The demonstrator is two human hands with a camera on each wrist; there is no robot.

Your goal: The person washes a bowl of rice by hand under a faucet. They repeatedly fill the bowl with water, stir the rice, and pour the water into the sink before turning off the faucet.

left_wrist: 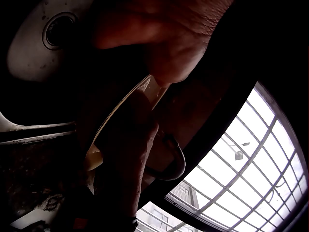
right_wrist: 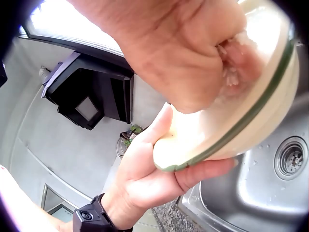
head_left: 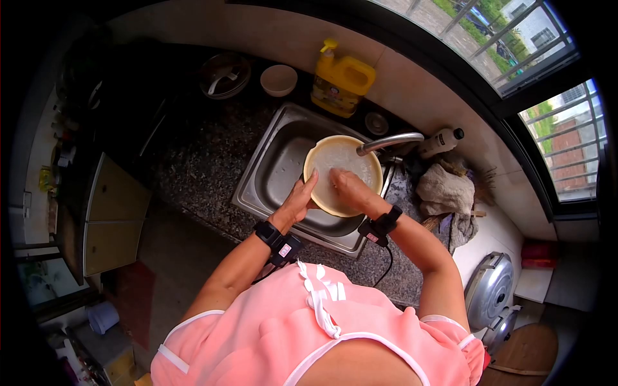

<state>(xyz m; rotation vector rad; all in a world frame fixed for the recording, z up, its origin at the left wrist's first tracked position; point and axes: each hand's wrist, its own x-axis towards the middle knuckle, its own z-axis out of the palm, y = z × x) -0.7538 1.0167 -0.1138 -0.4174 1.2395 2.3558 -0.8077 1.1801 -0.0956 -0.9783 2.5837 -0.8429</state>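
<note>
A cream bowl (head_left: 313,186) with a green band under its rim (right_wrist: 231,128) is held over the sink, tilted, below the faucet (head_left: 393,140). My left hand (head_left: 297,201) grips its near-left edge, thumb over the rim and fingers beneath, as the right wrist view shows. Inside it is cloudy, whitish water (head_left: 335,156). My right hand (head_left: 354,192) is down in the bowl, its fingers curled in the wet contents. Pale bits that look like rice grains (right_wrist: 232,77) show between those fingers; the fingertips are partly hidden.
The steel sink (head_left: 273,161) has its drain (right_wrist: 291,158) below the bowl. Behind it stand a yellow pump jug (head_left: 341,83) and a small bowl (head_left: 279,80). Right of the faucet are a bottle (head_left: 441,143) and a grey cloth (head_left: 445,191). Metal lids (head_left: 490,289) lie at the right.
</note>
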